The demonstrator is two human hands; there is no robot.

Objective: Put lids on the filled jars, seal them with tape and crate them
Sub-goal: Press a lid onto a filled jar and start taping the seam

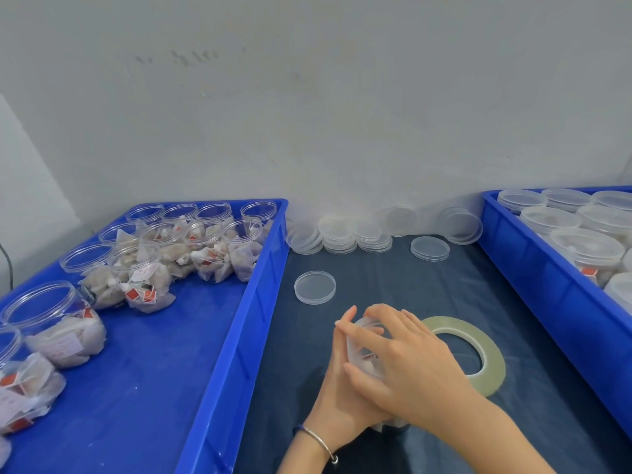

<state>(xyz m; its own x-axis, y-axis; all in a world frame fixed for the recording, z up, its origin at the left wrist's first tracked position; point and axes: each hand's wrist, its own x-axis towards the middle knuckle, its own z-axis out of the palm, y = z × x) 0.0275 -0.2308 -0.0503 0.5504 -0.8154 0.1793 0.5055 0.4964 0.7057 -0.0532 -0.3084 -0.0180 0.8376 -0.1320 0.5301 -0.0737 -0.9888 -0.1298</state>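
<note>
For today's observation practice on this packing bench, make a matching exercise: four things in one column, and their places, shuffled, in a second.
Things:
1. open filled jars
2. lidded jars
3. tape roll
4. jar being capped

Places:
A. flat on the dark mat
B. left blue crate
C. between both hands
D. right blue crate

Pairs: 1-B, 2-D, 3-A, 4-C
</note>
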